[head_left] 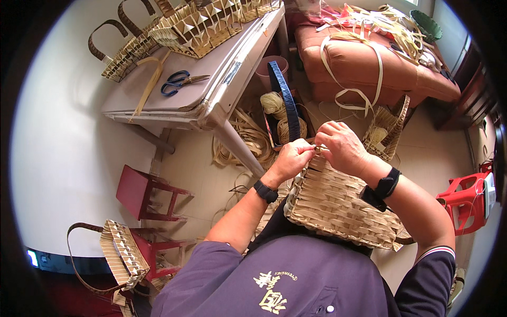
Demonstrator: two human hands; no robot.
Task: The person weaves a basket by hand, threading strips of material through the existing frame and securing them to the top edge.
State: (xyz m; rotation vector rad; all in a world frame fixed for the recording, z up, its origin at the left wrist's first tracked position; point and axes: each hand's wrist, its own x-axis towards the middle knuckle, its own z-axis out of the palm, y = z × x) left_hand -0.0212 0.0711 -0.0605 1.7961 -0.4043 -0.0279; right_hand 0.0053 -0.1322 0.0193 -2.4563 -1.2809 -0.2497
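Note:
A tan basket of flat woven strips lies on its side across my lap. At its far left corner my left hand is closed in a pinch, the thumb and forefinger pressed together. My right hand meets it there from the right, fingers bent and closed over the same spot. Something small and dark shows between the fingertips, too small to name. Just beyond my left hand rises a blue wrapped handle; where its lower end joins is hidden.
Blue-handled scissors and finished baskets occupy the table at left. Balls of twine sit in a box beyond my hands. Loose strips lie on the floor. A strip-covered sofa, red stools and a red plastic stool stand around.

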